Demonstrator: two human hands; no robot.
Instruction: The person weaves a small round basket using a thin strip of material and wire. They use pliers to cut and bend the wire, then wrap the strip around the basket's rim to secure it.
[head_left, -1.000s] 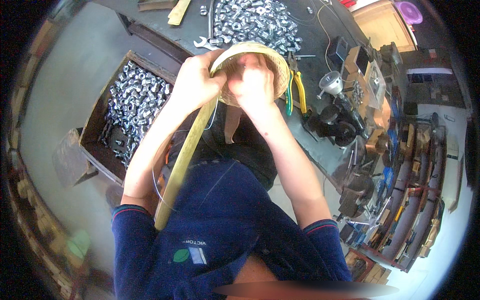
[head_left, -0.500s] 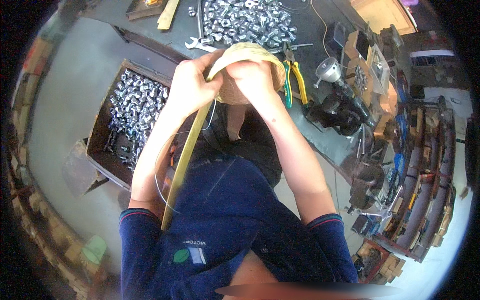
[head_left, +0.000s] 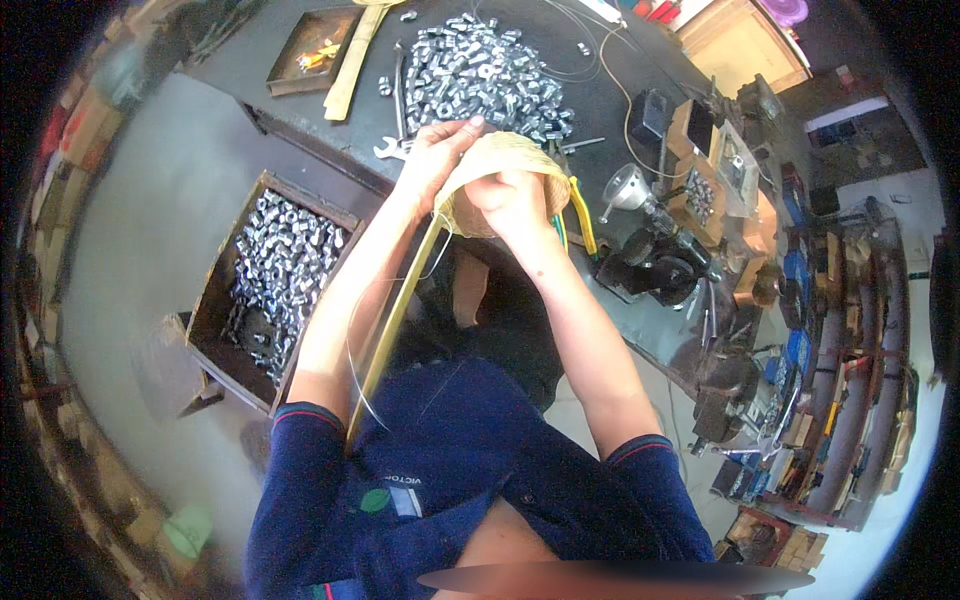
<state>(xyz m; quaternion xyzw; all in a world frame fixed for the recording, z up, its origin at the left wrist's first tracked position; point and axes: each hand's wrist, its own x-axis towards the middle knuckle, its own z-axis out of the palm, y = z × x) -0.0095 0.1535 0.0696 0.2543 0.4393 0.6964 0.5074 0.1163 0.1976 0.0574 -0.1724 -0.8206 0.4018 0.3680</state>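
In the head view, the woven basket [head_left: 512, 152] is held at the near edge of the worktop [head_left: 600, 115], its mouth toward us. Our left hand [head_left: 432, 168] is clasped on its left side; our right hand [head_left: 515, 203] reaches inside, its fingers hidden, so we cannot tell whether they grip. A long flat strip [head_left: 404, 302] slants below. We judge the step as handwork inside the basket; the next move calls for steady left support. Beyond lie hex nuts [head_left: 480, 80]; pliers [head_left: 582, 217] lie just right.
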